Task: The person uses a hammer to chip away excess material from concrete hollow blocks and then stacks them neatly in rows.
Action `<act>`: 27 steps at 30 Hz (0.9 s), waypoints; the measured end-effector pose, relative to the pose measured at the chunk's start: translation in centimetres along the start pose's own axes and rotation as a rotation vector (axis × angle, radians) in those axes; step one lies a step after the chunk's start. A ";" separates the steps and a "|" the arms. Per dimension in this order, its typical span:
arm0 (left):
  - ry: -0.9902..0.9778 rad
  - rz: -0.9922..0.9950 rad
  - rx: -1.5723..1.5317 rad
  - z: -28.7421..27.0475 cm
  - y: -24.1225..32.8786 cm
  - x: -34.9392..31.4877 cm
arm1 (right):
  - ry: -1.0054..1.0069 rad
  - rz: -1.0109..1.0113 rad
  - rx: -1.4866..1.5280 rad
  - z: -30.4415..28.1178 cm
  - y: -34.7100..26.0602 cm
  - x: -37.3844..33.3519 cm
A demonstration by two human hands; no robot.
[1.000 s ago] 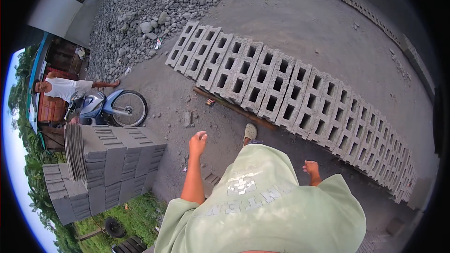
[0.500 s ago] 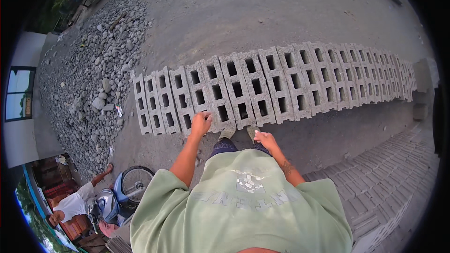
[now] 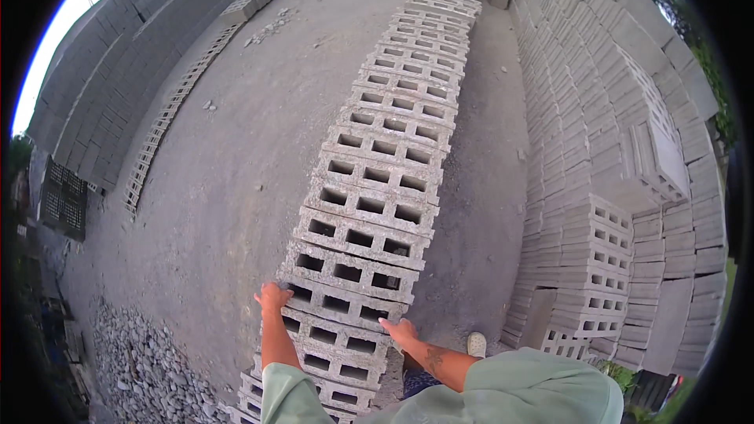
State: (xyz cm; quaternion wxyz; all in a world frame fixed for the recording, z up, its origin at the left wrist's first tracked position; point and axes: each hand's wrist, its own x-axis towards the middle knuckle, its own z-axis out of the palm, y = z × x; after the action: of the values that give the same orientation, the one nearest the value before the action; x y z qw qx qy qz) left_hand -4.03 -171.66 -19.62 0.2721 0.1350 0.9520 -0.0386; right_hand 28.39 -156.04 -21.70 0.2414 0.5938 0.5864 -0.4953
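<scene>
A long row of grey hollow concrete blocks point(image 3: 385, 148) runs away from me, packed side by side with their rectangular holes facing up. My left hand point(image 3: 273, 298) is at the left end of one concrete block point(image 3: 335, 304), its fingers bent over the edge. At the opposite end of that block, my right hand point(image 3: 400, 332) grips the corner, with a finger reaching over the top near a hole. The block still sits in line with its neighbours. The undersides of both hands are hidden.
Tall stacked block walls stand at right point(image 3: 550, 157) and far left point(image 3: 149, 55). A second, low row of blocks point(image 3: 177, 114) lies on the ground to the left. Loose stones point(image 3: 149, 361) are piled at lower left. A shoe point(image 3: 477, 344) shows beside the row.
My view has turned to the right, so the row now runs away from me rather than across. Both hands, loosely curled above the ground before, are now at a block's two ends.
</scene>
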 end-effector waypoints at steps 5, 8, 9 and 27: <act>0.151 0.025 0.017 1.0 -2.2 0.9 | 0.138 -0.007 0.075 2.0 -0.5 1.5; 0.382 0.102 0.042 -0.5 -0.5 -3.3 | 0.183 -0.043 0.221 1.3 1.1 3.4; 0.414 0.121 0.116 -1.0 0.6 -4.9 | 0.152 -0.089 0.227 0.7 2.2 3.9; 0.344 0.534 0.123 17.4 28.5 -35.2 | 0.661 0.000 0.127 -26.9 41.3 -7.8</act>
State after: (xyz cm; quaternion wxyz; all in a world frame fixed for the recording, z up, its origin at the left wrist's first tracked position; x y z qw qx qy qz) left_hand 41.45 -155.12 -15.81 0.0992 0.4010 0.9107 0.0000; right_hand 76.64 -144.31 -16.49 0.0007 0.7360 0.6011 -0.3114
